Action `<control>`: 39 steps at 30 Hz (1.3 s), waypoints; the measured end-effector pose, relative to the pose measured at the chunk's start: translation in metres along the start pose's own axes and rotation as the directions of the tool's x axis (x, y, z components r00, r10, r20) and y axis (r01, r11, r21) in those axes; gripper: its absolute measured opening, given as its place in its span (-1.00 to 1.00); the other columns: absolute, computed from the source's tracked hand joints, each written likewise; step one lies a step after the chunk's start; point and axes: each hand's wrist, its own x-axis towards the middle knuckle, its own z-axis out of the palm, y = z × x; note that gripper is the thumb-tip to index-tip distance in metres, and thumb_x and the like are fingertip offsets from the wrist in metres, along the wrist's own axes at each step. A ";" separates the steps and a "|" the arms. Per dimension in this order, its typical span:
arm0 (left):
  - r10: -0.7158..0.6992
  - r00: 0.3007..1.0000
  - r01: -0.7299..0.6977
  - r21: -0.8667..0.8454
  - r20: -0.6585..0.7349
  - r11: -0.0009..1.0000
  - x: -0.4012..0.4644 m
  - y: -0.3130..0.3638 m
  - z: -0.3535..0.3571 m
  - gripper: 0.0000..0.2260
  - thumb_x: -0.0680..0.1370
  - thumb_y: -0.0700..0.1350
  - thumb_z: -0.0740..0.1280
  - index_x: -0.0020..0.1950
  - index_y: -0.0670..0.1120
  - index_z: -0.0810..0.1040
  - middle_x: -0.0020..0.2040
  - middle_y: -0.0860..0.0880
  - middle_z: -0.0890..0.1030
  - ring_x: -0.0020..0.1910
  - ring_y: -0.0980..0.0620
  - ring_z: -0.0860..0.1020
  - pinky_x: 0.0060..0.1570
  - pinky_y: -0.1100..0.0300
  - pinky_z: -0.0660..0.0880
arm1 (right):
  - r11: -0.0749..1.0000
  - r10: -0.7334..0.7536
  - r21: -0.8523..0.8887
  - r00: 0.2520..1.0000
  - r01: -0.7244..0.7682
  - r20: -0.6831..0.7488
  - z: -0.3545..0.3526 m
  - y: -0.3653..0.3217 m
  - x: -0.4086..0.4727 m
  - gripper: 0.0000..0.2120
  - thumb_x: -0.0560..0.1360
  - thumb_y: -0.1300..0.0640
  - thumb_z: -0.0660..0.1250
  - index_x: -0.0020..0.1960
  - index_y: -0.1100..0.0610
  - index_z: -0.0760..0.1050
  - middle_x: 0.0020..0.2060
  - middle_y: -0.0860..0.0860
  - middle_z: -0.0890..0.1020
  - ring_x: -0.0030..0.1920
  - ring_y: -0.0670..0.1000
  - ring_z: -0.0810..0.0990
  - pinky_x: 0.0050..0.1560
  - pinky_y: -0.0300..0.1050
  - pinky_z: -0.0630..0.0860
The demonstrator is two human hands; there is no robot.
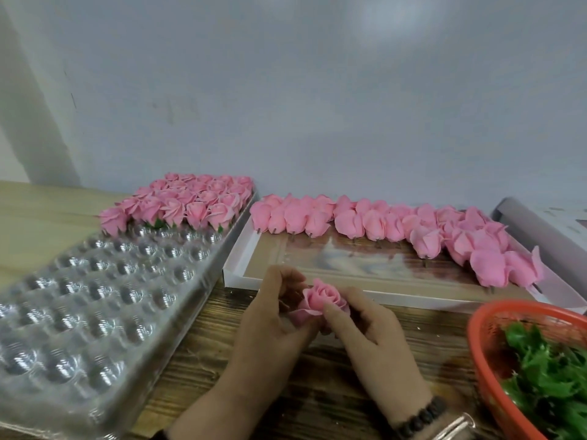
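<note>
Head view: what do the containers hold?
— The clear plastic tray [95, 296] on the left has rows of round cups. Only its far end is filled, with pink roses [178, 204] standing upright. The white shallow box [236, 258] beside it holds loose rose heads [381, 223] lying along its far and right sides. The red basket [476, 328] on the right holds green leaves [546, 369].
— And the hands?
— Both hold one pink rose [320, 296] above the wooden table [317, 392], just in front of the box's near edge. The left hand [270, 328] curls its fingers [286, 277] round the flower's side. The right hand [374, 338] pinches an outer petal, and a dark bead bracelet [422, 417] is on its wrist.
</note>
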 end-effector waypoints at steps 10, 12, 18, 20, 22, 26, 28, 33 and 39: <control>0.021 0.996 -0.034 0.152 0.084 0.988 -0.004 -0.002 0.001 -0.52 0.25 -0.04 0.49 0.09 0.15 0.39 -0.06 0.19 0.54 -0.06 0.23 0.51 -0.05 0.46 0.38 | 0.999 0.019 0.046 0.996 -0.015 -0.084 -0.002 0.007 0.001 -0.90 0.43 0.27 0.37 -0.18 0.09 0.57 -0.26 0.00 0.66 -0.24 -0.11 0.58 -0.20 -0.29 0.49; -0.050 0.993 0.033 0.159 0.107 0.987 -0.004 -0.005 -0.001 -0.40 0.18 0.04 0.52 0.15 0.18 0.36 -0.01 0.16 0.53 0.00 0.20 0.49 0.02 0.39 0.41 | 0.997 0.034 0.078 0.993 -0.025 -0.117 -0.005 0.009 0.002 -0.88 0.45 0.28 0.34 -0.20 0.10 0.57 -0.30 -0.03 0.64 -0.27 -0.14 0.55 -0.22 -0.29 0.48; -0.248 0.946 0.238 0.076 0.208 0.968 -0.006 -0.003 0.002 -0.50 0.21 -0.11 0.56 0.05 0.06 0.42 -0.05 0.07 0.62 -0.13 0.24 0.56 -0.15 0.36 0.49 | 0.999 -0.027 0.046 0.999 0.029 -0.041 -0.003 0.002 0.000 -0.88 0.40 0.28 0.31 -0.23 0.08 0.55 -0.30 -0.05 0.63 -0.27 -0.18 0.55 -0.22 -0.38 0.44; -0.295 0.921 0.312 -0.029 0.254 0.950 -0.007 -0.001 0.004 -0.54 0.22 -0.16 0.51 0.04 -0.02 0.43 -0.10 0.02 0.64 -0.17 0.23 0.57 -0.18 0.33 0.50 | 0.996 -0.074 -0.050 0.997 0.075 0.030 0.000 -0.001 -0.002 -0.90 0.32 0.22 0.26 -0.22 0.09 0.54 -0.29 -0.03 0.60 -0.24 -0.16 0.53 -0.20 -0.36 0.41; -0.318 0.905 0.352 -0.076 0.284 0.933 -0.006 0.001 0.004 -0.57 0.28 -0.30 0.51 0.05 -0.07 0.43 -0.10 -0.02 0.63 -0.18 0.23 0.58 -0.18 0.36 0.49 | 0.981 -0.116 -0.150 0.990 0.127 0.079 0.002 -0.004 -0.003 -0.89 0.30 0.19 0.27 -0.22 0.07 0.55 -0.29 -0.08 0.56 -0.20 -0.15 0.52 -0.19 -0.38 0.38; -0.300 0.922 0.315 -0.023 0.246 0.949 -0.005 0.004 0.003 -0.70 0.40 -0.35 0.40 0.01 -0.05 0.45 -0.16 0.01 0.61 -0.24 0.30 0.56 -0.26 0.44 0.45 | 0.931 -0.230 -0.265 0.966 0.253 0.117 0.008 -0.008 -0.006 -0.94 0.36 0.18 0.30 -0.20 0.11 0.55 -0.20 -0.13 0.55 -0.12 -0.19 0.51 -0.16 -0.46 0.37; -0.241 0.937 0.252 -0.008 0.253 0.968 -0.004 0.004 0.001 -0.76 0.44 -0.34 0.36 -0.10 0.02 0.50 -0.22 0.04 0.62 -0.26 0.29 0.57 -0.28 0.45 0.44 | 0.877 -0.326 -0.331 0.937 0.349 0.125 0.010 -0.012 -0.007 -0.92 0.45 0.11 0.28 -0.11 0.09 0.53 -0.14 -0.15 0.52 -0.12 -0.25 0.49 -0.15 -0.50 0.36; -0.298 0.924 0.342 -0.169 0.240 0.924 -0.004 0.002 0.000 -0.84 0.38 -0.08 0.44 -0.37 -0.06 0.54 -0.45 0.02 0.55 -0.47 0.16 0.47 -0.44 0.34 0.39 | 0.871 -0.443 -0.280 0.892 0.404 -0.092 0.009 -0.015 -0.009 -0.79 0.51 0.13 0.12 0.12 0.01 0.41 -0.17 -0.08 0.51 -0.24 -0.17 0.51 -0.22 -0.47 0.40; -0.478 0.876 0.405 -0.639 0.066 0.654 0.004 0.000 -0.003 -0.83 0.19 -0.14 0.52 -0.31 -0.14 0.60 -0.29 -0.12 0.54 -0.26 0.03 0.47 -0.28 0.23 0.43 | 0.987 -0.096 -0.144 0.983 0.074 -0.157 0.012 -0.003 -0.005 -0.59 0.30 0.51 0.23 -0.16 0.00 0.42 -0.29 0.02 0.55 -0.24 -0.15 0.52 -0.24 -0.47 0.38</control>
